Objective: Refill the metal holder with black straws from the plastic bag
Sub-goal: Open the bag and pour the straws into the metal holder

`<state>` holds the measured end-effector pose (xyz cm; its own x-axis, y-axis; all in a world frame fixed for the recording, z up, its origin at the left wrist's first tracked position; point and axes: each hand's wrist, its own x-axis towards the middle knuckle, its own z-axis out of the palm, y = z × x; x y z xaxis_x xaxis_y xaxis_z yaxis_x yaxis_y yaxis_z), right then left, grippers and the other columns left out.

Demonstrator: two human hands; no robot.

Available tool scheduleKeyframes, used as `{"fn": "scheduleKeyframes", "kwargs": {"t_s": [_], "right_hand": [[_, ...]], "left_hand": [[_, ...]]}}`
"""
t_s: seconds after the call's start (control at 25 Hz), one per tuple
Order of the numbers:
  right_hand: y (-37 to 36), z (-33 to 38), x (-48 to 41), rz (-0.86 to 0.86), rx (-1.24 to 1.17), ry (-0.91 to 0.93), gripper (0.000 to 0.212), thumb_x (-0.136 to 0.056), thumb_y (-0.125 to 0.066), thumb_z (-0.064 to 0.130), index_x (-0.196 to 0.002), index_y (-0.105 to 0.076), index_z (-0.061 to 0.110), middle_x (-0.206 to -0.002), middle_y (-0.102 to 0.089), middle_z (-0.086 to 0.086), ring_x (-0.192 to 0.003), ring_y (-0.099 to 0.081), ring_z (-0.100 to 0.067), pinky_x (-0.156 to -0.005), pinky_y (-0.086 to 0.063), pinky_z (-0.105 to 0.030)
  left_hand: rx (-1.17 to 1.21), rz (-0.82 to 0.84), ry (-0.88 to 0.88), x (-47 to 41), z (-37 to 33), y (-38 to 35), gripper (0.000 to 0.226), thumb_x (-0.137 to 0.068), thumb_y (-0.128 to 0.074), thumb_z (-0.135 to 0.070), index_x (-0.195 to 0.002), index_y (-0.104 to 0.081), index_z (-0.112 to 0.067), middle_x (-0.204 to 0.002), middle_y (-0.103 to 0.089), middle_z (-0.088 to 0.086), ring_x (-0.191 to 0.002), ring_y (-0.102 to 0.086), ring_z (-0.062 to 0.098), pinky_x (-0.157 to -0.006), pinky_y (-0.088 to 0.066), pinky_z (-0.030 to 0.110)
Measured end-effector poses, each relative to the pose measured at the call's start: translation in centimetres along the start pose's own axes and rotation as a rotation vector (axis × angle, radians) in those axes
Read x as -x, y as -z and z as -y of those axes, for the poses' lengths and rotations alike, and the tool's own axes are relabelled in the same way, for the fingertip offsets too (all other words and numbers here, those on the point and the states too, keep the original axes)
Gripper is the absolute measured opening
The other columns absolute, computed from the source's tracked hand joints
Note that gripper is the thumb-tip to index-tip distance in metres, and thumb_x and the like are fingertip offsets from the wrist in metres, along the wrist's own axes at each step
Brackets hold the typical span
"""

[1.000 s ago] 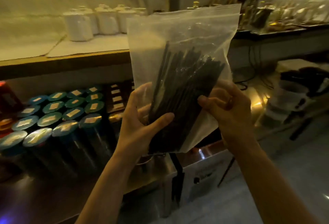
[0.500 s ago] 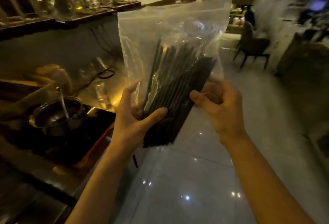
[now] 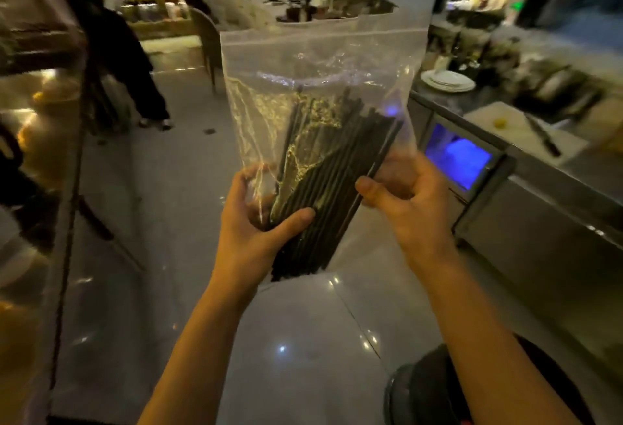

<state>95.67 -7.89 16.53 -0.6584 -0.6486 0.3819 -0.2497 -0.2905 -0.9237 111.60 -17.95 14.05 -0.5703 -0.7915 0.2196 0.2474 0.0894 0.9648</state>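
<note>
**Straws sealed in a bag, held up by both hands**

A black bundle of them stands tilted inside the clear plastic bag, their tops leaning towards 1 o'clock and their bottoms resting in the bag's lower corner. The bag hangs upright at the centre of view, its zip strip across the top.

The left hand grips the bundle's lower part through the plastic from 7 o'clock, thumb pressed across the front and fingers curled behind. The right hand holds the bag's edge from 4 o'clock, thumb forward and fingers curled behind the plastic.

At 3 o'clock runs a steel counter with a blue-lit window. On it lie a white board with a knife and, at 2 o'clock, stacked plates. A person in dark clothes stands at 10 o'clock on the glossy floor.

Half a second ago a shelf and a metal pot filled the left side. The view has since swung round, while both grips are unchanged.
</note>
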Motion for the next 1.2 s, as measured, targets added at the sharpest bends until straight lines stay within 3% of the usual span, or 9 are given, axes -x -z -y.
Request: {"fn": "scheduleKeyframes", "kwargs": {"t_s": [0.2,0.32,0.52,0.72,0.92,1.04,1.2], "right_hand": [[1.7,-1.3,1.0,-0.171,0.112,-0.066,0.02,-0.085,-0.064,0.001,-0.105,-0.062,0.001,-0.091,-0.073,-0.006,-0.083,-0.072,-0.019,-0.067,-0.058,-0.026],[3.8,-2.0,0.5,-0.269,0.138,-0.106,0.018,-0.087,-0.06,-0.004,-0.105,-0.06,-0.003,-0.094,-0.071,-0.011,-0.085,-0.072,-0.017,-0.068,-0.059,-0.026],[7.2,-4.4,-2.2,-0.426,0.24,-0.109,0.019,-0.084,-0.065,-0.001,-0.102,-0.061,0.001,-0.086,-0.069,-0.007,-0.076,-0.071,-0.009,-0.063,-0.056,-0.018],[12.3,-7.8,-7.2,-0.528,0.26,-0.076,0.016,-0.082,-0.068,0.003,-0.09,-0.062,0.016,-0.081,-0.069,0.0,-0.071,-0.069,-0.004,-0.061,-0.053,-0.014],[20.1,-9.8,-13.1,-0.664,0.269,-0.081,0.007,-0.08,-0.071,0.004,-0.084,-0.065,0.003,-0.072,-0.068,-0.001,-0.061,-0.066,-0.001,-0.059,-0.052,-0.014],[23.6,-10.9,-16.2,-0.686,0.261,-0.088,0.008,-0.08,-0.07,0.006,-0.079,-0.066,0.012,-0.065,-0.069,0.006,-0.062,-0.065,-0.002,-0.059,-0.051,-0.014],[27.1,-13.7,-20.8,-0.689,0.296,-0.163,0.006,-0.083,-0.068,0.006,-0.085,-0.068,0.012,-0.074,-0.07,0.01,-0.07,-0.066,-0.001,-0.063,-0.051,-0.013]], "left_hand": [[0.071,0.238,0.106,-3.7,2.5,-0.9,0.064,-0.073,-0.076,-0.005,-0.128,-0.046,-0.02,-0.112,-0.071,0.01,-0.099,-0.073,0.025,-0.074,-0.062,0.04],[0.106,0.353,0.162,-6.1,4.8,-3.0,0.066,-0.073,-0.077,-0.006,-0.128,-0.045,-0.022,-0.118,-0.068,0.013,-0.102,-0.072,0.024,-0.076,-0.061,0.038],[0.116,0.48,0.204,-10.4,7.6,-7.5,0.067,-0.074,-0.077,-0.007,-0.13,-0.043,-0.021,-0.12,-0.067,0.011,-0.103,-0.071,0.022,-0.077,-0.06,0.038],[0.092,0.52,0.21,-15.8,10.2,-13.7,0.066,-0.068,-0.078,-0.015,-0.124,-0.047,-0.032,-0.117,-0.068,0.004,-0.104,-0.07,0.017,-0.079,-0.06,0.036],[0.063,0.636,0.197,-22.5,11.5,-22.7,0.063,-0.072,-0.076,-0.008,-0.123,-0.048,-0.031,-0.116,-0.068,0.001,-0.103,-0.071,0.013,-0.074,-0.059,0.027],[0.078,0.687,0.231,-25.7,13.0,-27.0,0.063,-0.071,-0.077,-0.01,-0.124,-0.048,-0.029,-0.12,-0.068,0.003,-0.105,-0.07,0.016,-0.077,-0.059,0.031],[0.099,0.743,0.328,-31.5,16.7,-31.6,0.066,-0.068,-0.077,-0.011,-0.125,-0.048,-0.03,-0.118,-0.069,0.003,-0.105,-0.07,0.018,-0.078,-0.06,0.034]]}}
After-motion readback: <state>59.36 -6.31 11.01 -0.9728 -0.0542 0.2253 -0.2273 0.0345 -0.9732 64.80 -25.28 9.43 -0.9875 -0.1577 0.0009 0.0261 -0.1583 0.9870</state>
